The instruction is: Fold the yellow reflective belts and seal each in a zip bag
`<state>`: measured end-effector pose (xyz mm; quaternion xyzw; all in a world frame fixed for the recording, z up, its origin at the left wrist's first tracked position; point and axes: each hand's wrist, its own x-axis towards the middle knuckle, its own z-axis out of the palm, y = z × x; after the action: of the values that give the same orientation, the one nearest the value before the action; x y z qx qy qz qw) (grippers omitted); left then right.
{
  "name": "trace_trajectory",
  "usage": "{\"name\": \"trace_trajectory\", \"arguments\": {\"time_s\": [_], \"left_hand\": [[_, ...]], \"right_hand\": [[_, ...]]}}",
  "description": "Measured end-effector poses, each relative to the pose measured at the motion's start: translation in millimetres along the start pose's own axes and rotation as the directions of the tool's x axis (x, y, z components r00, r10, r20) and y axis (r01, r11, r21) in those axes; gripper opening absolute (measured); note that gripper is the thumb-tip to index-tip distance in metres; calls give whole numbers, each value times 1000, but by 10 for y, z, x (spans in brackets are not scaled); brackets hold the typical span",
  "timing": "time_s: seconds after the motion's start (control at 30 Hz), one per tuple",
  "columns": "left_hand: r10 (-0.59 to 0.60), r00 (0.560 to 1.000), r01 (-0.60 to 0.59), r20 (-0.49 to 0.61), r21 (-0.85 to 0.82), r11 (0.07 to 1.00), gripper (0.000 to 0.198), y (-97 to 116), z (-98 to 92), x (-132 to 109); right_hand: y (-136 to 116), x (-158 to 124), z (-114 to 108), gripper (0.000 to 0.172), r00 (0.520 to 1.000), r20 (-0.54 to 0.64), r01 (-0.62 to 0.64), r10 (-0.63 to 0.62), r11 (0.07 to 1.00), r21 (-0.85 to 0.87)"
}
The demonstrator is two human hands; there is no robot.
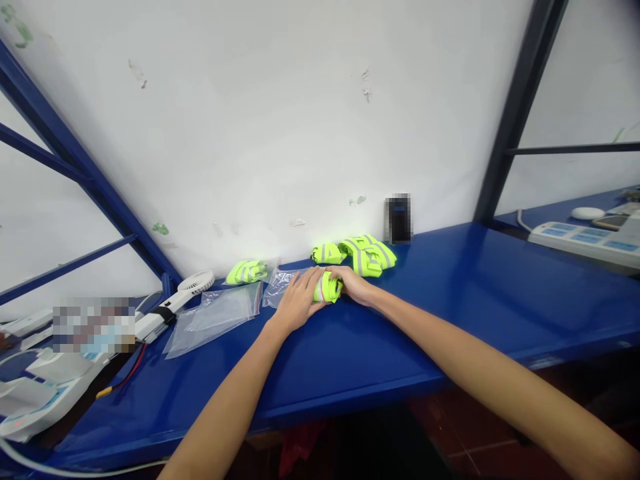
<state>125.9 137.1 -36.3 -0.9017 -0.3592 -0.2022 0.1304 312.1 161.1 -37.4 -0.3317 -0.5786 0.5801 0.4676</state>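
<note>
Both of my hands meet on a rolled neon-yellow reflective band (327, 289) lying on the blue table (450, 293). My left hand (299, 301) lies over a clear zip bag (281, 283), its fingers against the band's left end. My right hand (353, 283) wraps round the band from the right. Behind them sits a pile of similar folded bands (361, 254) near the wall. One more band, inside a clear bag (247, 272), lies to the left.
Empty clear zip bags (215, 317) lie left of my hands. A white handheld fan (173, 303) and white devices (35, 393) sit at the far left. A dark small object (399, 219) leans on the wall. A power strip (583, 239) is at the right.
</note>
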Motion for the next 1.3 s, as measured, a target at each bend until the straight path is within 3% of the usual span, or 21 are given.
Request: {"name": "trace_trajectory", "arguments": {"time_s": [0.1, 0.23, 0.33, 0.47, 0.6, 0.9, 1.17, 1.3], "left_hand": [[-31, 999, 29, -22, -78, 997, 72, -50, 15, -11], [-92, 989, 76, -113, -140, 987, 75, -84, 22, -23], [-74, 987, 57, -141, -123, 991, 75, -63, 23, -20], [-43, 991, 32, -127, -91, 995, 74, -38, 35, -11], [-31, 992, 21, -125, -81, 996, 73, -29, 39, -3], [21, 999, -24, -50, -59, 998, 61, 95, 28, 59], [15, 1000, -16, -19, -53, 998, 67, 103, -4, 54], [-1, 1000, 1, -7, -80, 997, 65, 111, -13, 49]], "right_hand": [[-65, -18, 7, 23, 998, -19, -52, 55, 990, 130], [-102, -35, 11, 43, 989, -118, -52, 85, 964, 262], [-77, -37, 21, 50, 987, -117, -70, 107, 956, 284], [-33, -25, 32, 46, 985, -129, -87, 119, 970, 227], [-18, -31, 30, 43, 990, -133, -31, 48, 991, 127], [70, -68, 80, 25, 998, -45, 45, -44, 999, 15], [35, -90, 72, 25, 981, 66, 187, -182, 979, -83], [37, -96, 36, 15, 970, 149, 229, -190, 921, -314]]}}
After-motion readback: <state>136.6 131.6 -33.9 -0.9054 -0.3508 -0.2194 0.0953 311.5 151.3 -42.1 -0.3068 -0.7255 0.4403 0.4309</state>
